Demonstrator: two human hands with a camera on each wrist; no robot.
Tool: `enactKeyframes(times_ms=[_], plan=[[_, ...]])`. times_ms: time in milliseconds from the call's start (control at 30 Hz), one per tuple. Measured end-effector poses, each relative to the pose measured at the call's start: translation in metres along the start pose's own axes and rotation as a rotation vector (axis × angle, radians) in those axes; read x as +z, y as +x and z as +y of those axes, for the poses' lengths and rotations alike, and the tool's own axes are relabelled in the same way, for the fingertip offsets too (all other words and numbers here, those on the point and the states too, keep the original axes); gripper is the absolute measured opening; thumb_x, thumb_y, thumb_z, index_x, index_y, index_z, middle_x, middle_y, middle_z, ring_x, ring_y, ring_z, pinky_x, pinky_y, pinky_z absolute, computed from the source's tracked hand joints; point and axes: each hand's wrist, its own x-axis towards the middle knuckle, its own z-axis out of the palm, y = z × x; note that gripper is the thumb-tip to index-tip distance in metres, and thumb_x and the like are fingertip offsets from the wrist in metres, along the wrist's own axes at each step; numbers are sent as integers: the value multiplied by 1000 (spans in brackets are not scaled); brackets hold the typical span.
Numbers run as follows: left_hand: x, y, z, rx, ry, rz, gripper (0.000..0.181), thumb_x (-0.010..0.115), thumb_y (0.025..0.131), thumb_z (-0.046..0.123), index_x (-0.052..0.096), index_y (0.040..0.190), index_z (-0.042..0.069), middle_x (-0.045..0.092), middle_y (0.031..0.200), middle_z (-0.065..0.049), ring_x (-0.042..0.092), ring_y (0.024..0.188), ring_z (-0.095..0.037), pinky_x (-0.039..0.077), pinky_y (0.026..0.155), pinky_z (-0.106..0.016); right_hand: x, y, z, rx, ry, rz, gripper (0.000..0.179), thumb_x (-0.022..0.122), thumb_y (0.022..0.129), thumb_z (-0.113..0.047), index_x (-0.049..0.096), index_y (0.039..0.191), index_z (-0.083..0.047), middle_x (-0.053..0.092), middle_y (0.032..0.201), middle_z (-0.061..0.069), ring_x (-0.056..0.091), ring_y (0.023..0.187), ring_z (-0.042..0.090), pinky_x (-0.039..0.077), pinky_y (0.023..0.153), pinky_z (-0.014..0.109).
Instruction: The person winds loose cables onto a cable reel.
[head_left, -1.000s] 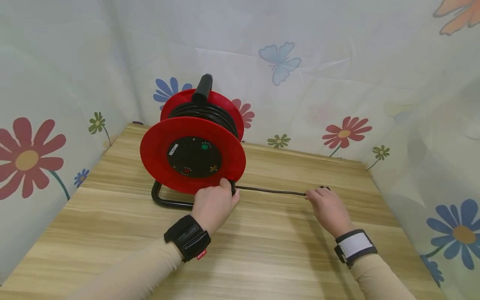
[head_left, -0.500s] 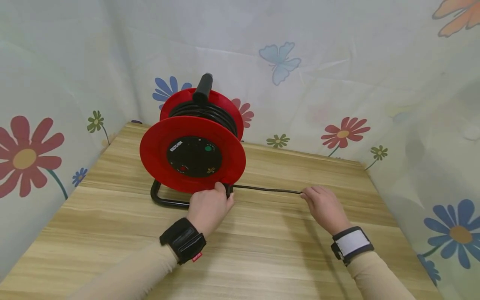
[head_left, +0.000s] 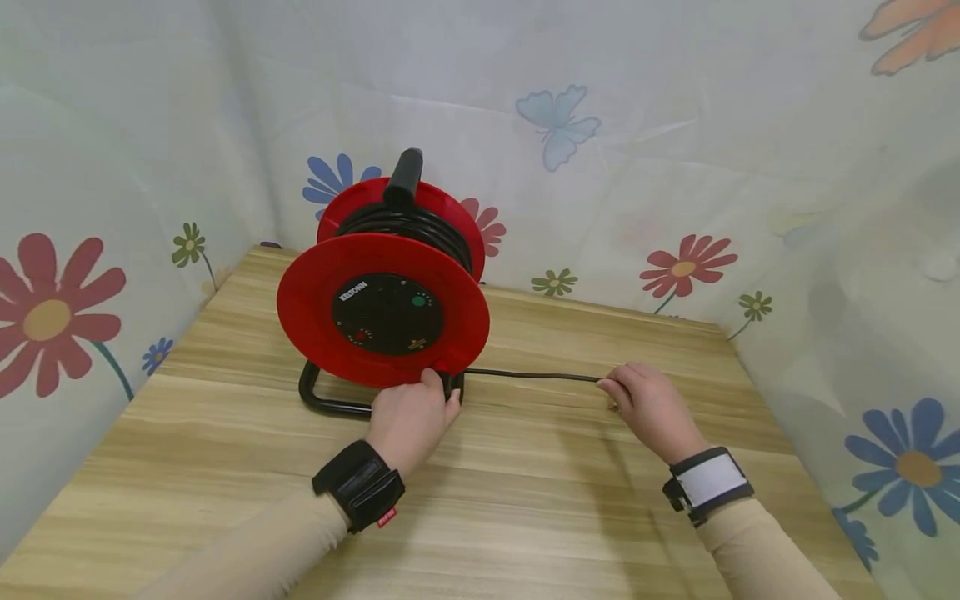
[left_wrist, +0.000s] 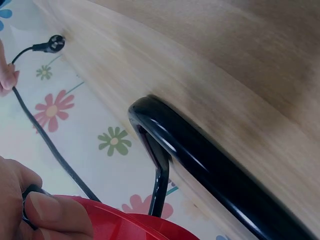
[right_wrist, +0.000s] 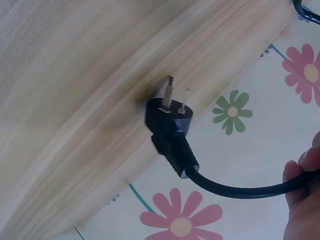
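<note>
A red cable reel (head_left: pixel 315 308) with black cord (head_left: pixel 401 223) wound on it stands at the table's left. My left hand (head_left: pixel 408 421) grips a black crank knob at the reel's lower rim. In the left wrist view its fingers (left_wrist: pixel 47 207) curl round the knob, which is mostly hidden. My right hand (head_left: pixel 651 408) pinches the loose cord (head_left: pixel 532 376) that runs from the reel. A black plug (right_wrist: pixel 170 120) with metal pins hangs at the cord's end, just past the right fingers (right_wrist: pixel 300 175).
Under the reel is a black tube stand (head_left: pixel 333 406), resting on the wood-grain table (head_left: pixel 525 517). A black grip (head_left: pixel 405 177) tops the reel. White flower-print sheeting (head_left: pixel 465 75) rises behind the table and on both sides.
The left hand and knob have moved a little to the left, and the reel has turned clockwise. The right hand has drifted slightly left, nearer the reel, with the cord.
</note>
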Motion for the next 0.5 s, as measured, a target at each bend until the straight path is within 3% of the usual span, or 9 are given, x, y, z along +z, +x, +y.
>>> enactKeyframes(times_ms=[233,500], plan=[[2,-2,-4,-16,-4,-21,39,60,86,37,46,63,9,37,39,2,34,32,-14,29,29,-26,-5,0,4,2,58,-2,15,64,90,-20,64,81,-8,52,66,0,44,61,15,40,56,35],[5,-5,-6,-22,-12,-15,39,64,84,36,46,63,7,37,39,1,37,32,-17,31,29,-28,-17,-16,30,89,125,0,16,54,96,-11,58,81,-6,46,65,4,40,56,17,36,52,33]])
